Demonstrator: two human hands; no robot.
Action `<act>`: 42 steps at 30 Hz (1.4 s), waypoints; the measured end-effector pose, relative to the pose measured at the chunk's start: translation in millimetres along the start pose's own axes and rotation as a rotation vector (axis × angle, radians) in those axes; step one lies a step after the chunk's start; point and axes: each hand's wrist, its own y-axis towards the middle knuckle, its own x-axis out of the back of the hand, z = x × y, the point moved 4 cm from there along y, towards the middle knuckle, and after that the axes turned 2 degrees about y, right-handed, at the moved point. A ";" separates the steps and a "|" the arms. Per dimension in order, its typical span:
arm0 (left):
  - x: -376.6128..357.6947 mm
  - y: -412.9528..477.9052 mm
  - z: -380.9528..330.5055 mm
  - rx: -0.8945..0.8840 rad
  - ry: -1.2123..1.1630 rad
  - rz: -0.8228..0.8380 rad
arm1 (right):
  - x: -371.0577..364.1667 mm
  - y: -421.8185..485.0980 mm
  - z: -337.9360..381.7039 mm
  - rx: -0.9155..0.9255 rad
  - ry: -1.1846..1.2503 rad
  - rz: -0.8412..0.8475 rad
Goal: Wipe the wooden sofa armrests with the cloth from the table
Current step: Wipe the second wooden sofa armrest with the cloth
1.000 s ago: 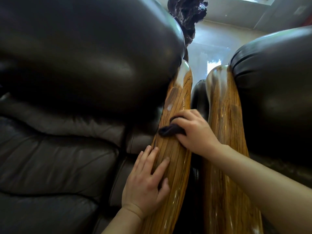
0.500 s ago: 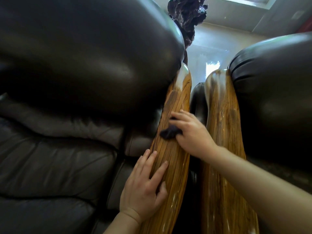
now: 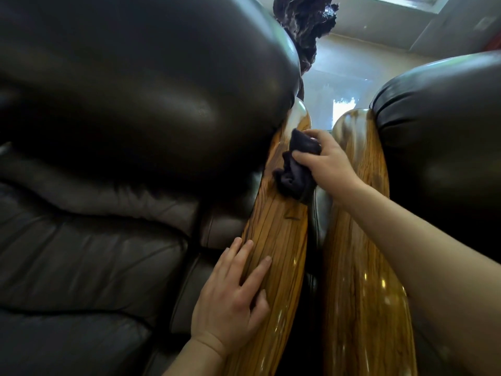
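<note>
Two glossy wooden armrests run side by side away from me: the left armrest (image 3: 282, 234) and the right armrest (image 3: 360, 267). My right hand (image 3: 329, 164) grips a dark bunched cloth (image 3: 294, 172) and presses it on the far part of the left armrest. The cloth hangs partly over the armrest's right edge. My left hand (image 3: 233, 297) lies flat with fingers spread on the near part of the same armrest, holding nothing.
A dark leather sofa back (image 3: 141, 85) and seat cushion (image 3: 81, 267) fill the left. Another dark leather sofa back (image 3: 444, 131) rises on the right. A narrow dark gap separates the armrests. A dark carved object (image 3: 303, 20) stands beyond them.
My right hand has slid the cloth farther up the left armrest, and more of the cloth now shows. My left hand has stayed in place.
</note>
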 end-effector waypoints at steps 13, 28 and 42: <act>-3.5 3.4 0.7 -0.014 0.044 0.041 | -42.5 -68.8 -33.9 0.675 -0.985 0.358; -3.0 1.6 0.3 -0.011 0.061 0.049 | -64.2 -55.1 -34.5 0.655 -0.872 0.303; -2.3 0.1 0.5 0.016 0.015 0.039 | -42.3 -32.7 -38.8 0.199 -0.461 -0.185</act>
